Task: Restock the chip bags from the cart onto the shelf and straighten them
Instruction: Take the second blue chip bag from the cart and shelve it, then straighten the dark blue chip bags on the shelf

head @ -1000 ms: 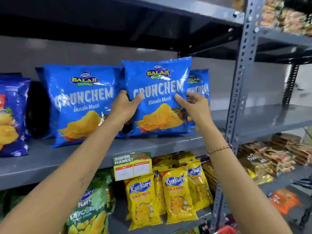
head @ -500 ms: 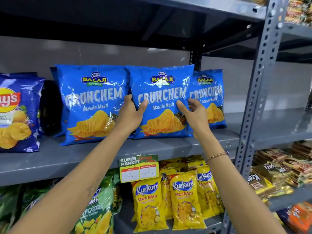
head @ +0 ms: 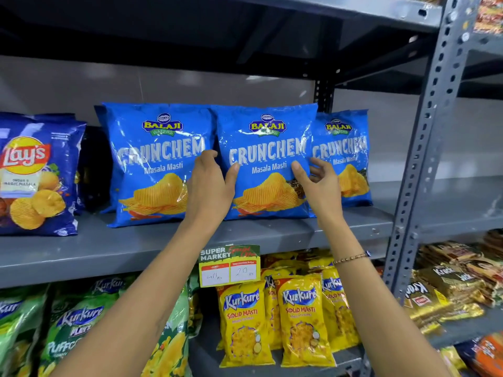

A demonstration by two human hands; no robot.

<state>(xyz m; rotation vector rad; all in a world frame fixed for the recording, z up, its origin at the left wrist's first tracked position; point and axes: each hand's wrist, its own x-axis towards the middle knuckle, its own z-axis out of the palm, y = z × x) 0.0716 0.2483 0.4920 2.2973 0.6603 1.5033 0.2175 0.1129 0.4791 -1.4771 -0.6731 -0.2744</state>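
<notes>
Three blue Crunchem chip bags stand upright in a row on the grey shelf [head: 81,251]. The middle bag [head: 265,148] is held from both sides: my left hand [head: 211,186] grips its left edge and my right hand [head: 317,183] grips its right edge, thumbs on the front. The left bag [head: 158,159] stands beside it, partly behind my left hand. Farther back, the right bag [head: 344,153] is partly hidden by the middle bag and my right hand. No cart is in view.
A dark blue Lay's bag [head: 35,175] stands at the shelf's left end. A price tag [head: 230,266] hangs on the shelf edge. Yellow Kurkure packs [head: 302,319] and green Kurkure bags [head: 79,327] fill the shelf below. A grey upright post [head: 424,148] rises on the right.
The middle bag has been set down upright and squared with the left bag. Both hands stay on its sides. The view has shifted left, bringing the Lay's bag into sight.
</notes>
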